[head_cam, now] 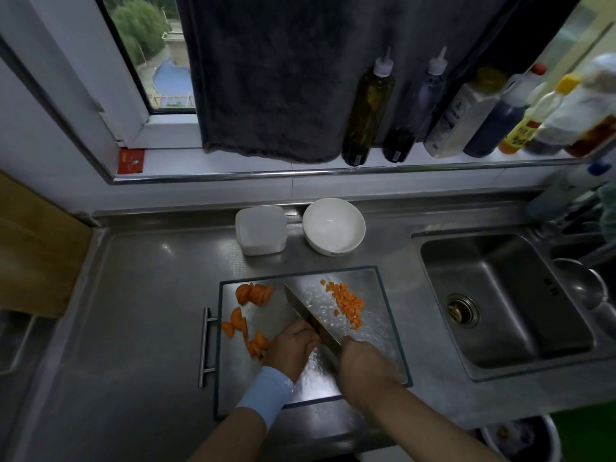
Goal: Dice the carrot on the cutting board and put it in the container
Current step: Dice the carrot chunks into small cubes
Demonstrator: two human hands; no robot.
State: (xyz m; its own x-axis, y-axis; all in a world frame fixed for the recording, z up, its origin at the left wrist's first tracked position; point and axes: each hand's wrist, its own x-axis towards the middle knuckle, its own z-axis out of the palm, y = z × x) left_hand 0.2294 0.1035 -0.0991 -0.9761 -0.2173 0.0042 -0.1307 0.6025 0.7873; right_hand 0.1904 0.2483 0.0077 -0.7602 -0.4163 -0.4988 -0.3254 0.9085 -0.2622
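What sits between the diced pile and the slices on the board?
Head view: the knife slants across the board between dice and slices, gripped by the right hand.

Glossy metal cutting board, translucent plastic container, glazed bowl

Both hands are bare, the left hand and the right hand alike; a pale blue cloth band wraps snugly round the left wrist; the forearms are uncovered, with no sleeve in view.
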